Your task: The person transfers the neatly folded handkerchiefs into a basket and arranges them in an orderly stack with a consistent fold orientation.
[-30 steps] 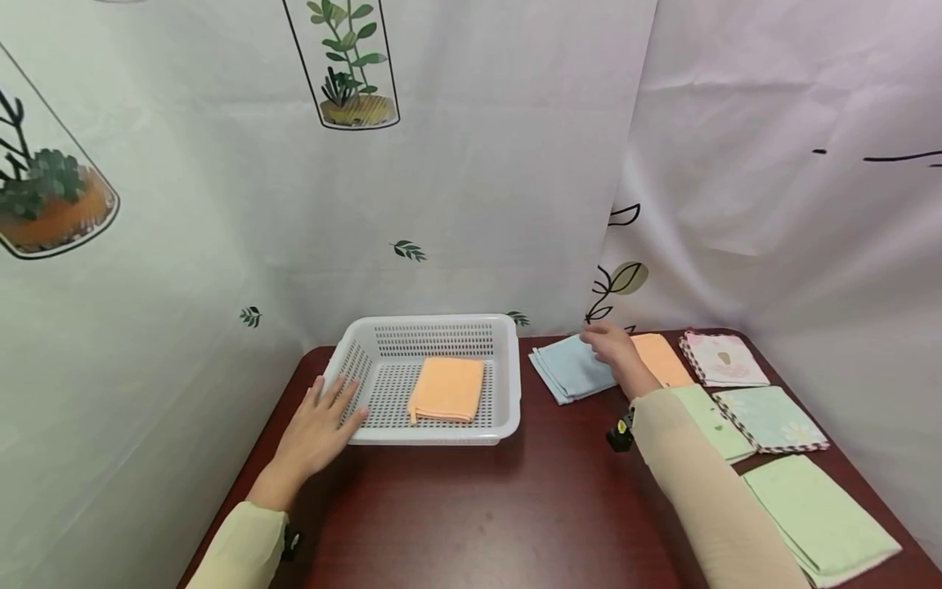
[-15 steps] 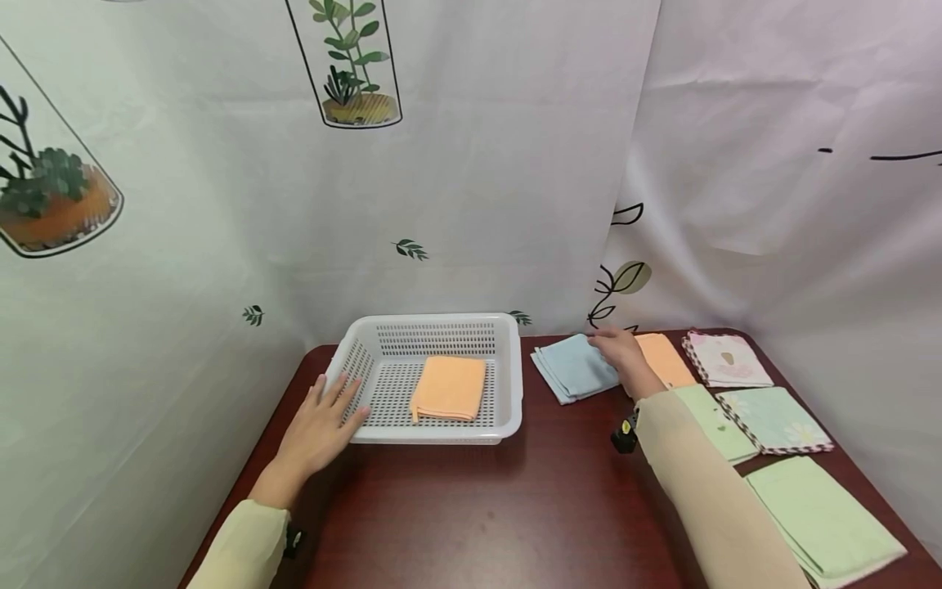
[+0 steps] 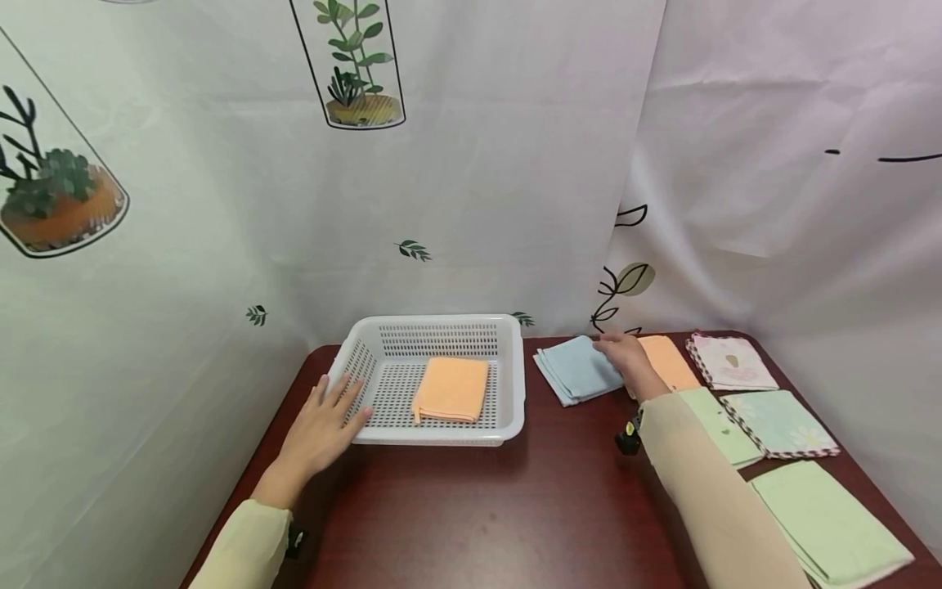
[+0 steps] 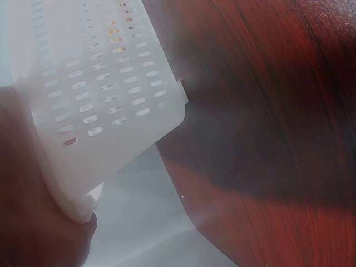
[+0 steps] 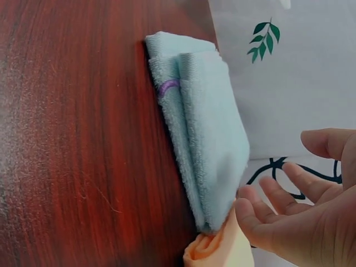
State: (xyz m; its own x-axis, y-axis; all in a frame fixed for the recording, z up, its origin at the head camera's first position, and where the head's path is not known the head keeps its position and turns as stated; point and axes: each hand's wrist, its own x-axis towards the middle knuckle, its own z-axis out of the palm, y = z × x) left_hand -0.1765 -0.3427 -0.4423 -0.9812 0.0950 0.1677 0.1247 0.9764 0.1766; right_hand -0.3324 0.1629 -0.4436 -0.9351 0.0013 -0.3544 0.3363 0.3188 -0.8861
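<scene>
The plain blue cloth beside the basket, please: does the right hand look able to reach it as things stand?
Probably yes: the right hand is close beside the plain blue cloth, holding nothing, with nothing visible between them.

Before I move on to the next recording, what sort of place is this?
Probably an indoor work corner, perhaps set up for filming: wrinkled, plant-printed sheeting hangs around a dark reddish table, which bears a white basket and folded cloths.
</scene>
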